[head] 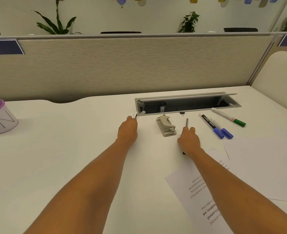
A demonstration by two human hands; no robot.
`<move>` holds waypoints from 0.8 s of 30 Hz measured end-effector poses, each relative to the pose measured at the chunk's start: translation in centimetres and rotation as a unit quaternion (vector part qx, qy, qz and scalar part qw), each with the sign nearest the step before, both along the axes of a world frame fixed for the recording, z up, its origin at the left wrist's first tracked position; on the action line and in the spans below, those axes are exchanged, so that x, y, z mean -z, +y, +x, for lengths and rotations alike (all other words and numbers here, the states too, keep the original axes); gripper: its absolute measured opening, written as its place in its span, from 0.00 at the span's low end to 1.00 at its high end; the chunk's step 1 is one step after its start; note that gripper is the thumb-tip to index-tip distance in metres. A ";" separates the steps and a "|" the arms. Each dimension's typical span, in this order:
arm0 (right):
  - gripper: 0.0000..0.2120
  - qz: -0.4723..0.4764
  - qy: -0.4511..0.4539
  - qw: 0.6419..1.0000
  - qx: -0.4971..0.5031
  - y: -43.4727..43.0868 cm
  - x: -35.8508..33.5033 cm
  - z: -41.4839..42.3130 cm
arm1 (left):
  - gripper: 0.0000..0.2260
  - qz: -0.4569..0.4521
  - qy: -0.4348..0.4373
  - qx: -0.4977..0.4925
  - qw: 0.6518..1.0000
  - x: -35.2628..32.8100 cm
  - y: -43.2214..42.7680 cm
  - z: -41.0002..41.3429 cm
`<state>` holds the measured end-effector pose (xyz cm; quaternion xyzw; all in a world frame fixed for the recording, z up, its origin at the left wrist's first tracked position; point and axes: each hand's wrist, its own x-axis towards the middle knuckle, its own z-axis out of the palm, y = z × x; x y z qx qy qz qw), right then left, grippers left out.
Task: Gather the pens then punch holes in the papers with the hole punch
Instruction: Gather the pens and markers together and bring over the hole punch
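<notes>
On my feed the left hand [127, 129] is curled round a white marker [135, 114] toward the far edge of the desk [71, 141], just beside the left end of the cable tray [188, 103]. The right hand [189, 139] pinches a thin grey pen [187, 122] (a ring [192, 129] shows on one finger). The hole punch [166, 126] lies between the hands. Two blue-capped markers [212, 125] and a green-capped marker [228, 117] lie nearer the right edge, and the papers [198, 191] sit at the near right corner.

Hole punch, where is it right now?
In the head view, the hole punch sits on the desk between the left hand and the right hand, just in front of the open cable tray.
</notes>
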<state>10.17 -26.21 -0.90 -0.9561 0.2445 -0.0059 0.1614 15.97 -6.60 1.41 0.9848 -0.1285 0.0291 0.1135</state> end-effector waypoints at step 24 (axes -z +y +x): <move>0.15 -0.042 0.024 0.997 0.065 0.6 -2.6 -5.1 | 0.08 -0.131 0.012 -0.066 0.989 1.0 8.9 -8.4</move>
